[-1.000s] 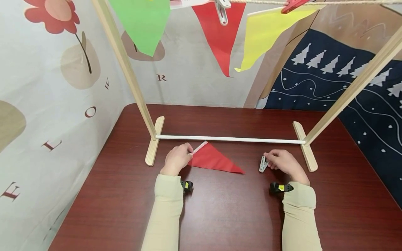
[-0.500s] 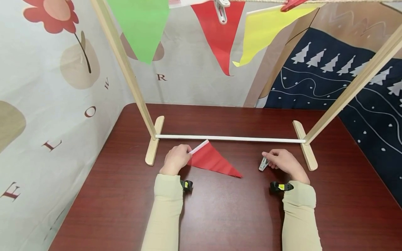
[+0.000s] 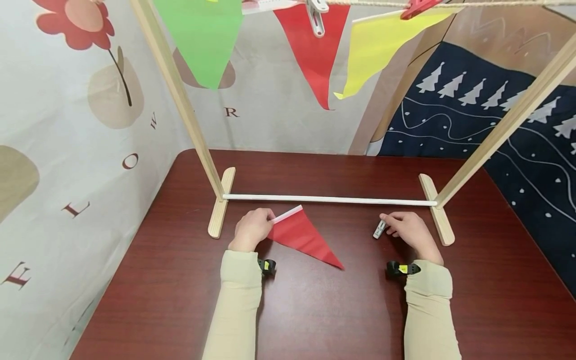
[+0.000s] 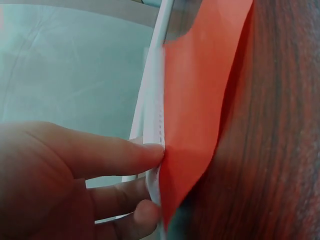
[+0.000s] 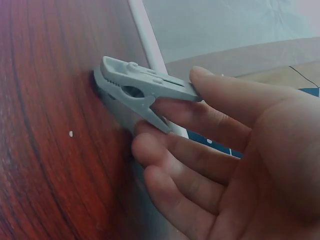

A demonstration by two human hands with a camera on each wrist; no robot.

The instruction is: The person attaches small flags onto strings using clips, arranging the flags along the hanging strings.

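A red triangular pennant (image 3: 306, 237) with a white top edge hangs from my left hand (image 3: 253, 227) low over the brown table. In the left wrist view, thumb and fingers pinch the white edge (image 4: 155, 120) near one corner, and the red cloth (image 4: 192, 95) spreads away from them. Off to the right, my right hand (image 3: 408, 231) holds a grey plastic clothespin (image 3: 380, 229). The right wrist view shows the clothespin (image 5: 142, 85) with its handle ends between thumb and fingers; its gripping tips point away from the palm and look closed.
A wooden frame stands on the table (image 3: 324, 310), with a left post (image 3: 180, 100), a right post (image 3: 508, 120) and a white bottom bar (image 3: 328, 199). Above, a rope (image 3: 504, 4) carries a green pennant (image 3: 202, 45), a red one (image 3: 317, 55) and a yellow one (image 3: 382, 50).
The held pennant's pointed tip has swung down and toward the person, and its white edge has shifted slightly right. In the right hand the clothespin has turned a little and risen slightly.
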